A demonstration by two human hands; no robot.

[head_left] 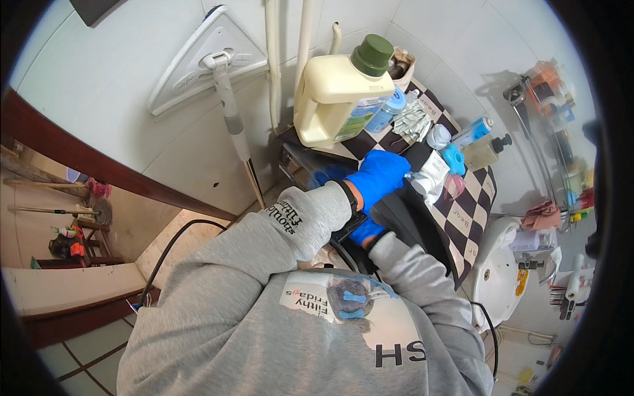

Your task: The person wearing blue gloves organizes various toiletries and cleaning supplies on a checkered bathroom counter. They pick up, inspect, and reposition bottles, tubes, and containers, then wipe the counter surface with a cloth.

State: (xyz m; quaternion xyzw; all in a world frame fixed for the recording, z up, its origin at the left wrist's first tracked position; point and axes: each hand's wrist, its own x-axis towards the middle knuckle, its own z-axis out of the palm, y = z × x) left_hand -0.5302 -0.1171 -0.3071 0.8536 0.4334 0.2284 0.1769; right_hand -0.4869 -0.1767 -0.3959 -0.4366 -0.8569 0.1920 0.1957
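My left hand, in a blue glove, is curled at the edge of the checkered cover, beside a white squeeze tube. Whether its fingers hold anything is hidden. Below my left wrist, my right hand, gloved in blue too, is at a black surface; its fingers are mostly out of sight. A blurred blue patch shows left of my left hand, and I cannot tell what it is. Behind stands a large cream jug with a green cap.
On the cover also stand a blue-lidded container, a pump bottle, a blue flower-shaped item and a small white jar. A triangular mop leans on the left wall. At the right are a white washbasin and a wall shelf.
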